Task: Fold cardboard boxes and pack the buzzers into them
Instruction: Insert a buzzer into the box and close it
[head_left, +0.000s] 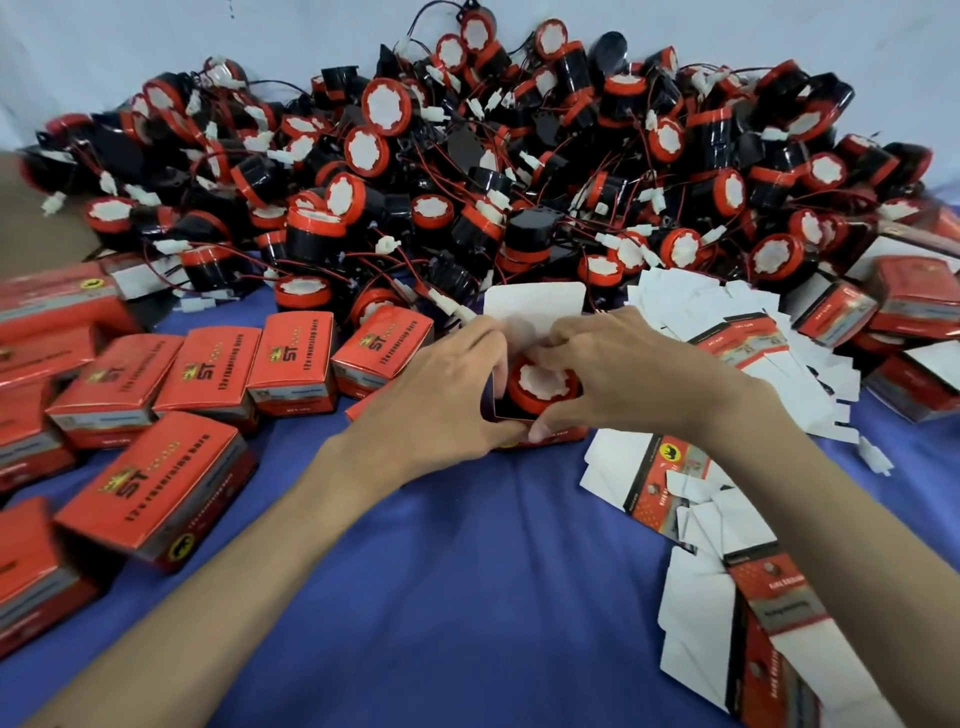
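An open red cardboard box (558, 435) stands at the centre of the blue cloth, its white lid flap (535, 304) raised at the back. Inside it sits a red-and-black buzzer (540, 387), red rim and white face up. My left hand (441, 395) holds the box's left side, thumb along the front edge. My right hand (623, 374) holds the right side, fingers curled over the top rim above the buzzer. A large heap of loose buzzers (467, 171) with red wires and white plugs fills the back of the table.
Several closed red boxes (156, 483) lie in rows on the left. Flat unfolded box blanks (727, 519), white inside and red printed outside, are strewn on the right. More folded boxes (909, 306) sit at far right. Blue cloth (441, 597) covers the front.
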